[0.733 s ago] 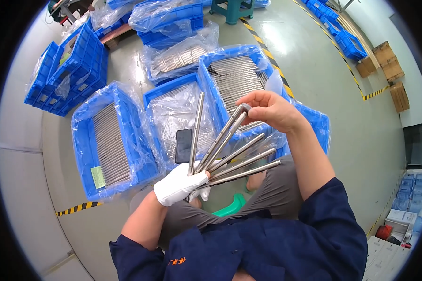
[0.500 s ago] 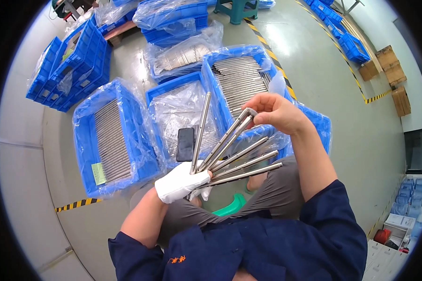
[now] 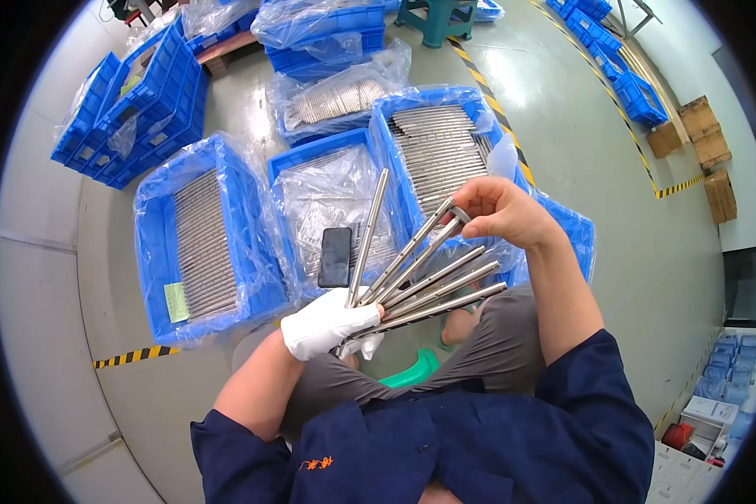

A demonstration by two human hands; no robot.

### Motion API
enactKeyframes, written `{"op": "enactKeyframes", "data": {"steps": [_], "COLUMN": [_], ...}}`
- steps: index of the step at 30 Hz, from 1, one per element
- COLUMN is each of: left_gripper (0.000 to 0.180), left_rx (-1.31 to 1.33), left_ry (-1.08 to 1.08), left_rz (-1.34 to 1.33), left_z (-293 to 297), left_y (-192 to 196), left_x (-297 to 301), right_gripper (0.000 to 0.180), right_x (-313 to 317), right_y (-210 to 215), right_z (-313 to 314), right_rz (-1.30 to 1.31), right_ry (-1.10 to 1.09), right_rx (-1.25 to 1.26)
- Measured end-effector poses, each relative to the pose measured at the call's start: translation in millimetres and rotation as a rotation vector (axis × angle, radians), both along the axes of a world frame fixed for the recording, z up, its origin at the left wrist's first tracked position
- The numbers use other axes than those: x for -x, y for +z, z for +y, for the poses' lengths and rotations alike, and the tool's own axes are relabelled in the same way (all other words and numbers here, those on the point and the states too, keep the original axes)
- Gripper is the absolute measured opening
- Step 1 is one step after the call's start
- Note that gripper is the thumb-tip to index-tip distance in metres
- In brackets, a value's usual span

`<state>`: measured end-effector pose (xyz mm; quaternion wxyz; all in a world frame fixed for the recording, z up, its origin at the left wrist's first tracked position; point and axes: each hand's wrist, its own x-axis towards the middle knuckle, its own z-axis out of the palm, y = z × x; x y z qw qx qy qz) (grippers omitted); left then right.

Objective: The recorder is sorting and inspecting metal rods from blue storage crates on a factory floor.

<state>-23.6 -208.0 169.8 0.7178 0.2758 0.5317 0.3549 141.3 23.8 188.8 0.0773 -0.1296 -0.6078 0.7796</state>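
My left hand (image 3: 328,323), in a white glove, is closed around the lower ends of several metal rods (image 3: 370,239). They fan out up and to the right, with small holes along their sides. My bare right hand (image 3: 512,217) pinches a small round grey metal piece (image 3: 460,216) between thumb and fingers. That piece sits against the upper end of one of the middle rods; whether it is fitted on or only touching, I cannot tell. Behind the rods, a black phone (image 3: 335,256) lies on the plastic-covered middle blue crate (image 3: 279,168).
Blue crates of rods stand at the left (image 3: 155,252) and right (image 3: 378,113), lined with clear plastic. More stacked crates (image 3: 172,101) are at the far left. A green stool (image 3: 433,25) stands at the back, beside yellow-black floor tape (image 3: 479,76). Wooden boxes (image 3: 706,134) line the right wall.
My right hand has shifted slightly right and down with the metal piece, from across two rod tips to one rod's end. The rods in my left hand have barely moved. The view has tilted slightly.
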Motion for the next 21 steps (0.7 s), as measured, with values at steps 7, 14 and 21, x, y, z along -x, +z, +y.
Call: {"op": "enactKeyframes", "data": {"steps": [7, 14, 21], "left_gripper": [0.029, 0.03, 0.032], "left_rx": [-0.012, 0.084, 0.01], "left_ry": [-0.026, -0.086, -0.133], "left_rz": [0.095, 0.078, 0.123], "left_z": [2, 4, 4], "left_y": [-1, 2, 0], "left_x": [-6, -5, -9], "right_gripper": [0.03, 0.032, 0.032], "right_x": [0, -6, -3], "right_y": [10, 13, 13], "right_z": [0, -1, -4], "right_rz": [-0.034, -0.01, -0.102], "right_ry": [-0.05, 0.017, -0.024], "right_rx": [0.053, 0.029, -0.091]}}
